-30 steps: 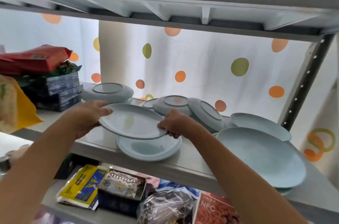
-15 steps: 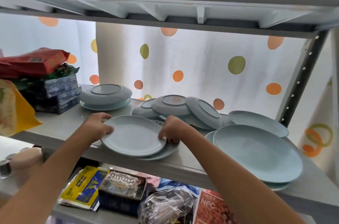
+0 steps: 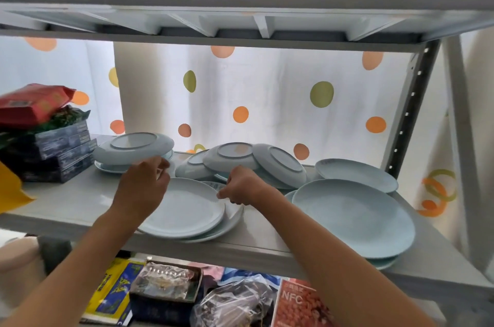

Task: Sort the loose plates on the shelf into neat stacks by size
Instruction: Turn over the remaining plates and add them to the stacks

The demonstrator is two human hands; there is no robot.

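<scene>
Lower shelf: nearest us, below the board, we see snack packets (image 3: 112, 292) and a red NFC carton (image 3: 299, 305), no part of the job.

Front stack: a pale blue top plate (image 3: 184, 209) lies face up on a second plate (image 3: 232, 217) at the shelf's (image 3: 256, 243) front edge. It sits off centre toward the left, so a crescent of the lower one shows on the right.

Left hand (image 3: 141, 187): it hovers above the top plate's left rim, fingers loosely bent and holding nothing, tips aimed back toward the far-left pile.

Right hand (image 3: 240, 187): fingers are curled down at the top plate's right rim. We cannot tell whether they pinch the rim or merely touch it.

Key relation: the plate lies between the two hands, directly beneath them. We judge a short nudge to the right would square the stack, with the right hand closest to that edge.

Large plates (image 3: 352, 217): they are stacked face up just to the right, near the right forearm.

Middle heap (image 3: 235, 158): just behind the right hand, several plates lie face down, overlapping and tilted; these remain unsorted.

Far-left pile (image 3: 133, 150): behind the left hand's fingertips, an upturned plate caps a low stack beside dark boxes (image 3: 61, 150).

Backdrop: a spotted curtain (image 3: 267, 102) hangs behind.
</scene>
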